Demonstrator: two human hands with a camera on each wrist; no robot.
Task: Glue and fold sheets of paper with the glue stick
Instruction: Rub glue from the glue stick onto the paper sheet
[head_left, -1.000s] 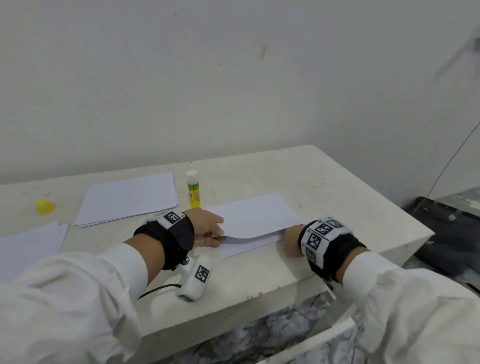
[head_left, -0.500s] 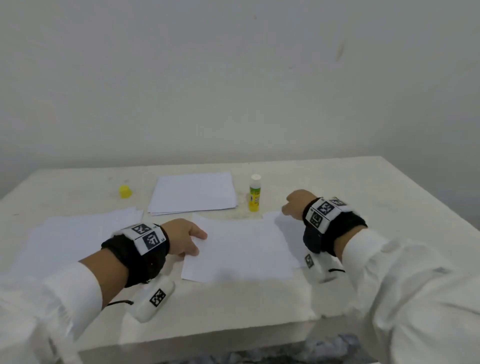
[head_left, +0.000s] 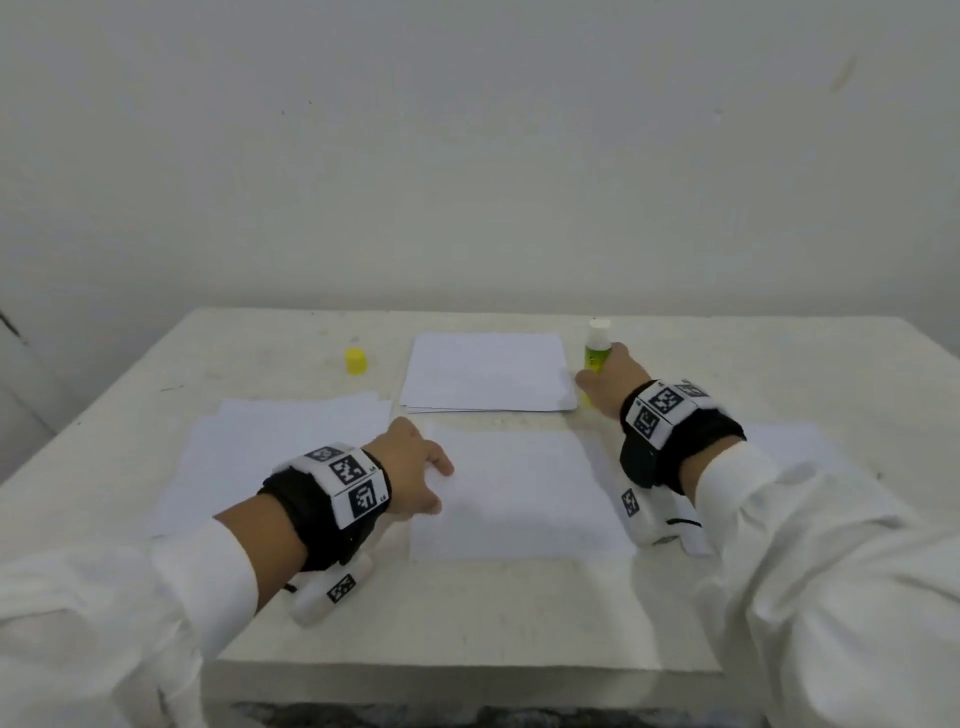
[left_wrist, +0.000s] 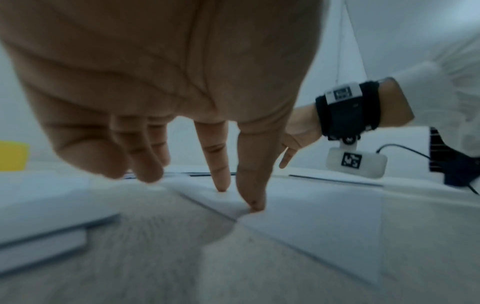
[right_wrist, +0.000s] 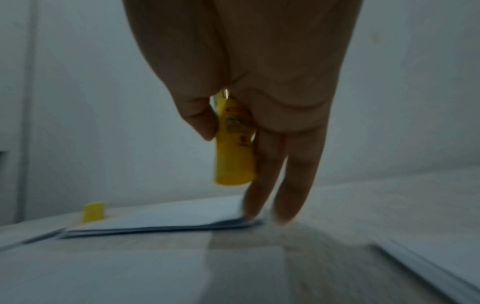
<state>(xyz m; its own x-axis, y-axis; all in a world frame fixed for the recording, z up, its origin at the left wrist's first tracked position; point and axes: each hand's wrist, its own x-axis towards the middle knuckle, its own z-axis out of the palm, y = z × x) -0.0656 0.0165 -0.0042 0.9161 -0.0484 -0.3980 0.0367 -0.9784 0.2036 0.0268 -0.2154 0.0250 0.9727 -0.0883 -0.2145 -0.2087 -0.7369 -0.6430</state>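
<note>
Our right hand (head_left: 610, 376), off the sheet (head_left: 519, 493) half a second ago, now grips the glue stick (right_wrist: 233, 148), lifting it clear of the table (head_left: 467, 613).

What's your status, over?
Right hand grips glue stick, uncapped. Left hand fingertips pin folded sheet. Yellow cap off to the side.

Head looks down; wrist views close, low.
</note>
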